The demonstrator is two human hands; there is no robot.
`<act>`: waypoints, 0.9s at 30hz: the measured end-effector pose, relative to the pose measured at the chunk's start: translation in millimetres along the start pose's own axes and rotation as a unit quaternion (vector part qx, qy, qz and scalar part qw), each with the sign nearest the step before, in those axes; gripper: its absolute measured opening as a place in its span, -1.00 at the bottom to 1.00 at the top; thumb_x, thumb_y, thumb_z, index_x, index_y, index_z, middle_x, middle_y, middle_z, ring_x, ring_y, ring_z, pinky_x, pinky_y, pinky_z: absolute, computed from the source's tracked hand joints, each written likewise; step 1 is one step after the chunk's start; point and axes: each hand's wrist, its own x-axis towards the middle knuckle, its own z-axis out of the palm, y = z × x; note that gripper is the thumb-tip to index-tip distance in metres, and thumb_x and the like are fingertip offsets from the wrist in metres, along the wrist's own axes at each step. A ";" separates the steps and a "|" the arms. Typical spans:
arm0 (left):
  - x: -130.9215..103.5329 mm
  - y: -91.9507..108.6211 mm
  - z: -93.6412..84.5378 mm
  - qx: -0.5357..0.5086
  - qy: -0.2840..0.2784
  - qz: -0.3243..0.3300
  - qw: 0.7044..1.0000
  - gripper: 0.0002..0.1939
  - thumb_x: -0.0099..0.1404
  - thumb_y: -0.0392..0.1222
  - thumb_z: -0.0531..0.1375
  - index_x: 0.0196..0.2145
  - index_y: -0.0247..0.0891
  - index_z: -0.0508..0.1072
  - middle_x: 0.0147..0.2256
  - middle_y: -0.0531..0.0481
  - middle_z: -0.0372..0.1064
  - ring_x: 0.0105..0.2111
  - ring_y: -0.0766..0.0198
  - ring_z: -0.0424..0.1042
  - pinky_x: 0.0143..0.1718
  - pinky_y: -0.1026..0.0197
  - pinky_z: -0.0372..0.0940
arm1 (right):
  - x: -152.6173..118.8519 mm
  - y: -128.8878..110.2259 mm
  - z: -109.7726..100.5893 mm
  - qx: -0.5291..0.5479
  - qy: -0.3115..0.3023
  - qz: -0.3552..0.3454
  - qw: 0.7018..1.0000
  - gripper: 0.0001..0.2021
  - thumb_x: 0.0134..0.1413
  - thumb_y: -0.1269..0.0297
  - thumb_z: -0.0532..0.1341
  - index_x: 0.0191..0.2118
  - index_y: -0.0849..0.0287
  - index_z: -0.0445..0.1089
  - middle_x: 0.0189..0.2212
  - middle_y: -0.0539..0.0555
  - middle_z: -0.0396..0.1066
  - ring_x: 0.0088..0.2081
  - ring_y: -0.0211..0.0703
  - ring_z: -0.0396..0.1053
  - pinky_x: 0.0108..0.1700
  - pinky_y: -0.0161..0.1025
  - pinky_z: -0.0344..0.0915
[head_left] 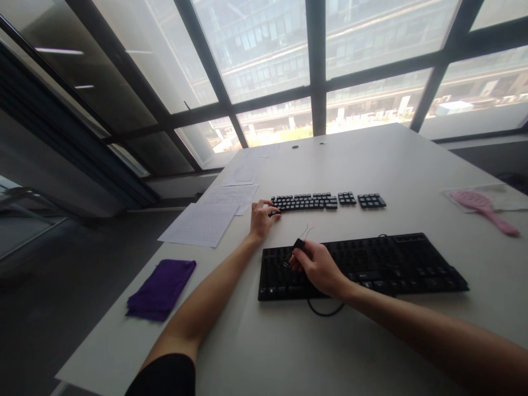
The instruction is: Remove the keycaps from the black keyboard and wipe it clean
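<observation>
My left hand [261, 219] is at the left end of several rows of loose black keycaps [303, 202] laid out on the table. Its thumb and forefinger close on a dark keycap [274, 213] at the lower left corner of those rows. In my right hand [317, 265] is a keycap puller [300, 243] with a black handle, its two thin wires pointing up and away. That hand hovers over the left part of a black keyboard [396, 264]. Part of the keyboard is hidden behind the hand and forearm.
A folded purple cloth [163, 289] lies near the table's left edge, with paper sheets [202, 223] beyond it. To the right, a pink hairbrush [482, 209] rests partly on a white sheet. A black cable [325, 314] loops out below the keyboard. Windows stand behind the table.
</observation>
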 end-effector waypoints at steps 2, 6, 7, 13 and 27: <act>1.2 1.5 -3.6 -0.004 0.011 -0.004 1.000 -0.77 0.07 -0.28 0.44 -0.27 -0.13 0.62 -0.12 -0.06 0.39 -0.08 0.05 0.26 0.06 -0.01 0.25 | 0.5 -1.6 -1.4 0.001 0.016 -0.015 1.000 -0.80 0.24 0.25 0.12 -0.37 0.21 0.38 -0.46 0.07 0.45 -0.44 -0.16 0.42 -0.39 -0.27 0.31; -2.9 17.1 -24.5 -0.021 0.036 -0.004 0.999 -0.78 0.13 -0.29 0.40 -0.23 -0.17 0.59 -0.14 -0.07 0.41 -0.08 0.08 0.32 0.07 -0.03 0.22 | -0.6 -11.9 -8.4 -0.038 0.039 -0.054 0.997 -0.80 0.25 0.25 0.12 -0.37 0.20 0.37 -0.48 0.04 0.42 -0.44 -0.18 0.37 -0.37 -0.27 0.27; -7.4 24.7 -32.1 -0.035 0.034 0.002 0.999 -0.82 0.17 -0.29 0.37 -0.23 -0.17 0.58 -0.15 -0.06 0.42 -0.09 0.09 0.34 0.06 -0.02 0.23 | -1.6 -15.3 -10.5 -0.056 0.031 -0.065 0.996 -0.81 0.25 0.27 0.11 -0.36 0.19 0.36 -0.49 0.03 0.41 -0.44 -0.19 0.36 -0.36 -0.27 0.26; -72.0 84.4 -72.2 -0.159 -0.090 0.013 0.983 -0.84 0.35 -0.29 0.15 -0.20 -0.16 0.54 -0.23 -0.04 0.46 -0.16 0.17 0.40 -0.09 0.12 0.33 | -11.0 -22.1 -14.5 -0.149 -0.038 -0.113 0.982 -0.95 0.18 0.40 0.14 -0.29 0.15 0.34 -0.48 -0.02 0.41 -0.45 -0.20 0.31 -0.35 -0.30 0.20; -110.0 106.7 -94.3 -0.196 -0.221 0.066 0.953 -0.79 0.21 -0.43 0.13 -0.32 -0.20 0.50 -0.30 -0.04 0.43 -0.21 0.18 0.39 -0.12 0.15 0.31 | -23.7 -10.2 -13.6 -0.260 -0.134 -0.216 0.932 -0.85 0.19 0.49 0.07 -0.30 0.14 0.35 -0.40 0.06 0.41 -0.39 -0.16 0.31 -0.30 -0.26 0.21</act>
